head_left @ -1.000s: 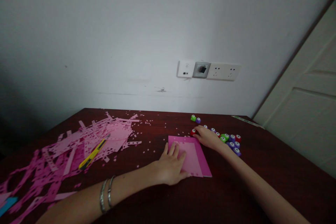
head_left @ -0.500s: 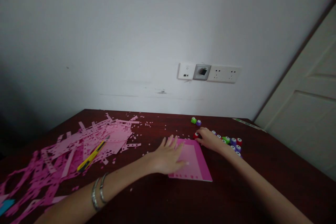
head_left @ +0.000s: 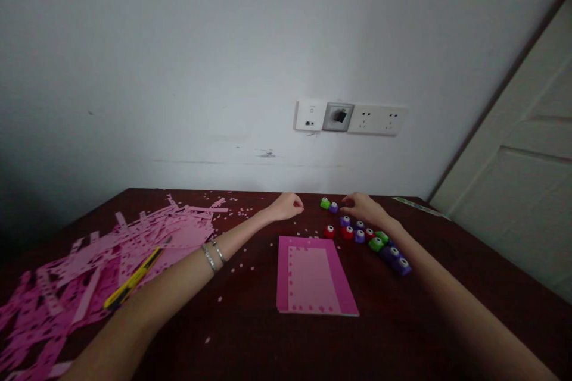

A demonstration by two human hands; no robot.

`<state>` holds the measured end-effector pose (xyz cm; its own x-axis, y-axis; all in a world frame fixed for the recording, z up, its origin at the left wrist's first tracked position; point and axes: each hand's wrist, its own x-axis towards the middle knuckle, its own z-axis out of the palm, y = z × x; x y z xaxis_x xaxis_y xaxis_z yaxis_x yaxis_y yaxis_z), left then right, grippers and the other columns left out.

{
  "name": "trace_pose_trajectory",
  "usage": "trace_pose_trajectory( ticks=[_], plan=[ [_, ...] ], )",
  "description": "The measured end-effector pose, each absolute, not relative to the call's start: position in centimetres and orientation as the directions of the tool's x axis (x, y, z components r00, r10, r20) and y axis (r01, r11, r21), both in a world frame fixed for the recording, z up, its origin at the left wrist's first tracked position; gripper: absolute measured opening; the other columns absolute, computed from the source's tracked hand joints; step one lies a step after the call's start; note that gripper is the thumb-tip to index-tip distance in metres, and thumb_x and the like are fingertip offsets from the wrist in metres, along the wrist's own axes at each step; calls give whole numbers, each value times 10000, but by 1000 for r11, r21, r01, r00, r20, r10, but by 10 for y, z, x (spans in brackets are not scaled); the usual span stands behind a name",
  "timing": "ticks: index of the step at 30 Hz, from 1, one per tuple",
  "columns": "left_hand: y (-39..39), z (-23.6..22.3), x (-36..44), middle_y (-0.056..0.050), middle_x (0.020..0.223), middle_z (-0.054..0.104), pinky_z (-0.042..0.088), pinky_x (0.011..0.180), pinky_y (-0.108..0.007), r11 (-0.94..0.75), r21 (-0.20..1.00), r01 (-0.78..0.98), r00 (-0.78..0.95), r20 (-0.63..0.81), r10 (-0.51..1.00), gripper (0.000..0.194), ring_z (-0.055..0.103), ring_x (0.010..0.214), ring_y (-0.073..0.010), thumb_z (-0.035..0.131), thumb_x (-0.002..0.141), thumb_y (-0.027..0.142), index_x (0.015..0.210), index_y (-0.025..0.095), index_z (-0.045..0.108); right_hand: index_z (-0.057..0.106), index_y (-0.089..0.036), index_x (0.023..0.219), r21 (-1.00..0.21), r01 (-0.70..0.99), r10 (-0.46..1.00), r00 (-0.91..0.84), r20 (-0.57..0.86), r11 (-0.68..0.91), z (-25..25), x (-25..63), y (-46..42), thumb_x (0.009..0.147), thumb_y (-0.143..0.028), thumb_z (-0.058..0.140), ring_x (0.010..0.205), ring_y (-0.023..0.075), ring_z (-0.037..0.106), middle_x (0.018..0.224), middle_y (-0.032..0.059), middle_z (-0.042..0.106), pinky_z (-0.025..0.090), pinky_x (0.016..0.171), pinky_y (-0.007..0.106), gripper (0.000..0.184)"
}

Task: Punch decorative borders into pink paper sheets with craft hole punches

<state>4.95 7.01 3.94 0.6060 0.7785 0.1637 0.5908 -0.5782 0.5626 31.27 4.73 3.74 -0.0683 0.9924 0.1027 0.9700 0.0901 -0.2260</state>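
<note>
My left hand (head_left: pixel 286 206) is over the far part of the table with its fingers curled in; whatever they hold, if anything, is hidden. My right hand (head_left: pixel 364 208) has thumb and forefinger apart, just right of a small purple craft punch (head_left: pixel 333 207) beside a green craft punch (head_left: pixel 325 203). Below that hand are several more craft punches, among them a red craft punch (head_left: pixel 329 231). Nearer to me lies a dark pink sheet (head_left: pixel 339 274) bearing a lighter pink sheet (head_left: pixel 313 280) with small punched shapes along its left and bottom edges. Neither hand touches the sheets.
A heap of punched pink paper strips (head_left: pixel 71 274) covers the left side, with a yellow utility knife (head_left: pixel 134 278) on it. Tiny paper cut-outs (head_left: pixel 241 265) are scattered over the dark table (head_left: pixel 250 345). A patterned strip (head_left: pixel 420 207) lies at the far right, near the wall.
My left hand has lifted off the pink sheets, moved away from me and curled its fingers. My right hand has left the red craft punch and moved farther back, toward the purple one.
</note>
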Motion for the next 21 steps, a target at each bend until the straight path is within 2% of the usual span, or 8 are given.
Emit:
trace_pose_trajectory(
  ticks=[5,10,16,21],
  plan=[
    [90,23,80,-106,913,688,441,776,-253,-567,610,554,628,142,765,258,613,836,-166,519,738,154,916,72,687,670,-174,960,-269,959,996,-82,33,88,20,315,72,728,-442,588,888,225,616,995,101,671,444,720,282,364],
    [96,12,99,-98,937,684,441,780,-253,-596,596,538,652,153,742,297,610,852,-164,507,744,155,975,67,672,671,-180,922,-241,970,999,-45,8,46,7,314,85,720,-418,609,899,223,614,977,94,674,447,715,286,318],
    [93,13,95,-98,897,690,440,756,-246,-633,595,494,673,200,712,259,611,813,-161,520,763,182,922,64,687,667,-201,944,-183,982,998,-47,43,54,9,314,80,740,-469,574,930,242,601,998,91,668,439,692,299,349],
    [89,26,82,-121,909,685,439,760,-251,-594,659,461,593,269,759,272,606,809,-158,550,784,235,942,49,671,680,-198,928,-234,964,984,-90,151,124,30,305,66,757,-493,542,871,234,605,979,91,671,423,664,282,368]
  ],
)
